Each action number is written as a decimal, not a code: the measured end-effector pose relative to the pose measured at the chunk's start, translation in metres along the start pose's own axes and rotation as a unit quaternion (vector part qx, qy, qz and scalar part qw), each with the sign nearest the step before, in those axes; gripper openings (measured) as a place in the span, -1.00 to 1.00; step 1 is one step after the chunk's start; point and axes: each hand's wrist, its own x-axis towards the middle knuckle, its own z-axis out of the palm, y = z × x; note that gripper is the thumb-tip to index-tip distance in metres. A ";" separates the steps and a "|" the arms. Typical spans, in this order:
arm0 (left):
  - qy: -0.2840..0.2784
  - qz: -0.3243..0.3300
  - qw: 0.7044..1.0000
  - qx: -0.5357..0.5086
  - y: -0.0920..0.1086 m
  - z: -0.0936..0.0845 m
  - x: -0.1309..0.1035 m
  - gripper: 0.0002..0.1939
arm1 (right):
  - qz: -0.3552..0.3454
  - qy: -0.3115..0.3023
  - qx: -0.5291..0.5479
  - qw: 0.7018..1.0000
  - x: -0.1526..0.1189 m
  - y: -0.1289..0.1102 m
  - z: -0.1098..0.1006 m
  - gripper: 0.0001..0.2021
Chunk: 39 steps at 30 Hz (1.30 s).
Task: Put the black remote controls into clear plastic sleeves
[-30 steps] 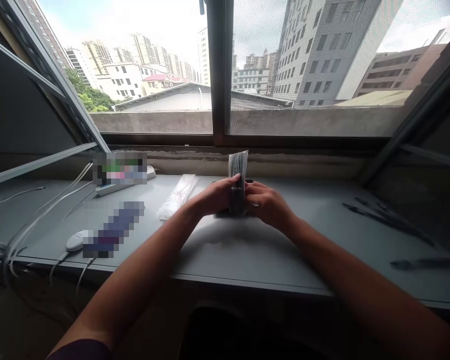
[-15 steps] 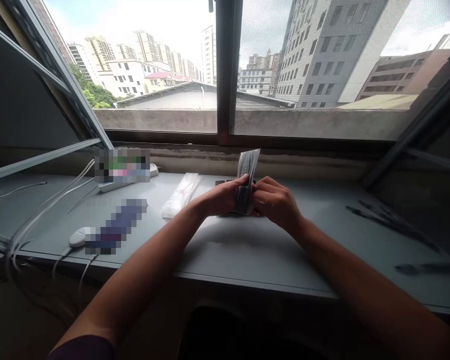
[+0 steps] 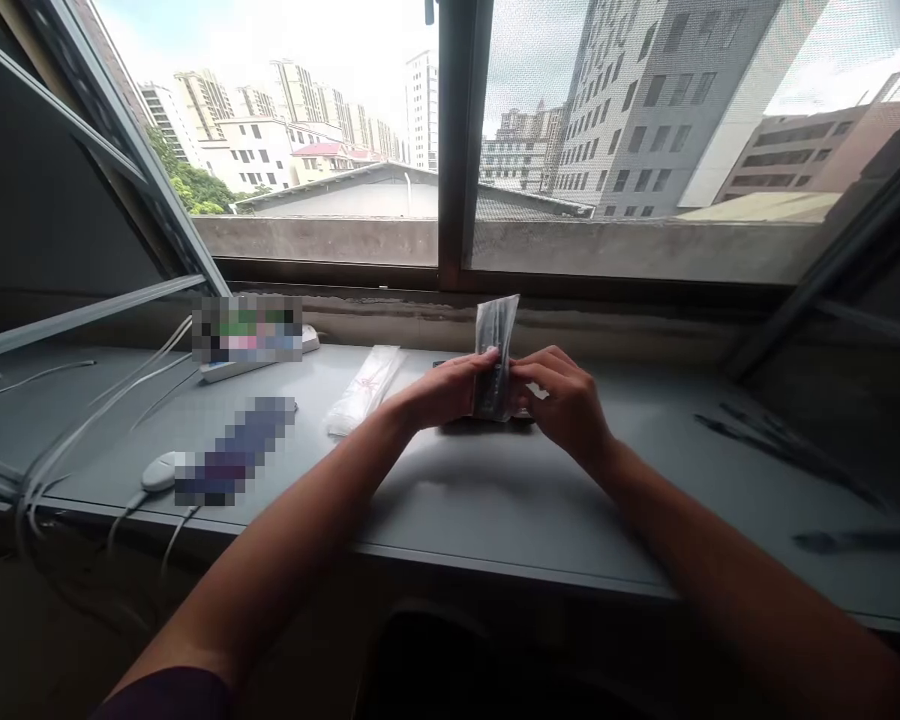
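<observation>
Upright over the desk is a clear plastic bag (image 3: 496, 325) with something dark inside its lower part. My left hand (image 3: 454, 388) grips it from the left, the thumb lying across its front. On the other side, the fingers of my right hand (image 3: 566, 400) are pinched together at the bag's right edge. Beneath both hands lies a dark flat object (image 3: 457, 427), mostly hidden, so I cannot tell its kind. Left of my left hand, a stack of clear plastic bags (image 3: 364, 390) rests on the desk.
A white power strip (image 3: 221, 372), partly blurred out, stands at the back left. White cables (image 3: 120, 395), a round white charger (image 3: 159, 472) and a pixelated flat item (image 3: 232, 455) lie nearer. Dark cable-like items (image 3: 780, 445) lie at the right. A window frame (image 3: 454, 200) rises behind the desk.
My right hand's fingers have shifted slightly up along the bag's right edge and look less curled. The bag has tilted a little; my left hand keeps its grip.
</observation>
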 end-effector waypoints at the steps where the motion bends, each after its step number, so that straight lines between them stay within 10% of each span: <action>1: 0.013 0.012 1.000 -0.001 -0.001 0.000 0.001 -0.61 | 0.012 0.011 0.001 1.000 0.001 0.000 0.001 -0.85; 10: 0.147 0.124 0.981 0.004 -0.004 -0.008 0.008 -0.66 | 0.204 -0.024 0.083 0.975 0.003 -0.003 0.005 -0.61; 25: 0.094 0.122 0.987 0.051 -0.011 -0.005 0.006 -0.44 | 0.398 -0.131 0.353 0.837 0.002 0.002 0.010 0.02; 34: 0.195 0.162 0.967 -0.016 0.000 -0.016 0.014 -0.68 | 0.408 -0.061 0.381 0.828 0.008 0.025 -0.001 0.01; 39: 0.253 0.181 0.950 -0.025 0.006 -0.022 0.012 -0.74 | 0.511 0.013 0.273 0.815 0.004 0.065 -0.018 -0.39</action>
